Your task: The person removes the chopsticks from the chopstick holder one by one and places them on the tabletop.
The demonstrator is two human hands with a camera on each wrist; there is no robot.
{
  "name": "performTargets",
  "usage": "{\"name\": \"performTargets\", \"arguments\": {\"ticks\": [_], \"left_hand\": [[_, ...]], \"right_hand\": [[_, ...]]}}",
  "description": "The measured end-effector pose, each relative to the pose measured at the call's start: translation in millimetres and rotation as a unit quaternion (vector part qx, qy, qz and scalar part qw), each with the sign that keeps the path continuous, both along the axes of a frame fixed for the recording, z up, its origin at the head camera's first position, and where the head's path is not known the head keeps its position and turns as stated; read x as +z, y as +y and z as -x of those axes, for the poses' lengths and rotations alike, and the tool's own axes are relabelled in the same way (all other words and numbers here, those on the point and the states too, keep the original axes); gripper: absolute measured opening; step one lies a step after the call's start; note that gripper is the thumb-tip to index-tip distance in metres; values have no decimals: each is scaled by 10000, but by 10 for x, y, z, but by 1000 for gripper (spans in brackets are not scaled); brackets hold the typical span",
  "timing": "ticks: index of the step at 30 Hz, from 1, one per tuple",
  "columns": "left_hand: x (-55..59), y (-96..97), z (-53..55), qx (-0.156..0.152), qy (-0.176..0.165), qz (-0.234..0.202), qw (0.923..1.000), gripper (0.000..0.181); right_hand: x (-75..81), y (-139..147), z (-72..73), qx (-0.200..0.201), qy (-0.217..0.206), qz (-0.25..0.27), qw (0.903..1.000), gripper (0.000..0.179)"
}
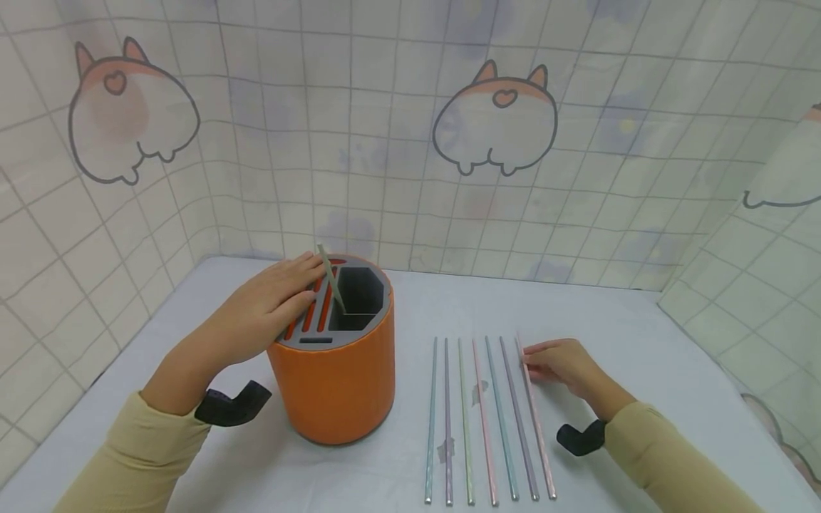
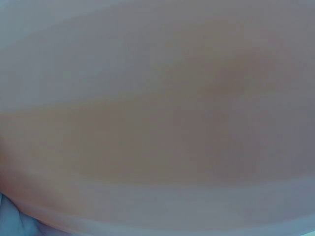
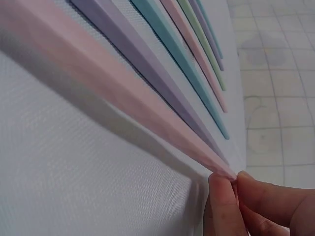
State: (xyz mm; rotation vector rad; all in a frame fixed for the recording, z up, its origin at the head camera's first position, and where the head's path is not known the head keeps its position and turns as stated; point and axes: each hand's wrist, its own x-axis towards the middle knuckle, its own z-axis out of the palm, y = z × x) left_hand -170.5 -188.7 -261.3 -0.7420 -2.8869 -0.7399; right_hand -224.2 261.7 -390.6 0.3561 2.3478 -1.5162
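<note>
My right hand point(image 1: 567, 367) pinches the thin far end of a pink chopstick point(image 1: 536, 424), the rightmost of a row on the table. In the right wrist view, thumb and fingertips point(image 3: 224, 196) meet on its tip, and a shadow runs beside it. My left hand point(image 1: 272, 299) rests flat over the slotted grey top of an orange utensil holder point(image 1: 340, 388), fingers extended. A pale green chopstick point(image 1: 332, 281) leans in the holder's large compartment, its upper end close to the left fingertips. The left wrist view is too blurred to show detail.
Several pastel chopsticks lie side by side left of the pink one, among them a purple chopstick point(image 1: 519, 420) and a blue chopstick point(image 1: 502, 420). A white cloth covers the table point(image 1: 609, 313). Behind hangs a grid-patterned curtain point(image 1: 385, 142) with cartoon animals.
</note>
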Motion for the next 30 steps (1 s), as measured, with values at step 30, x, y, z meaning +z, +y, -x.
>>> {"name": "performTargets", "arguments": {"ticks": [30], "left_hand": [[-4,-5,19,-70,-42,55,10000,52]], "right_hand": [[823,-874,-77,711,2499,-172,9655,41]]}}
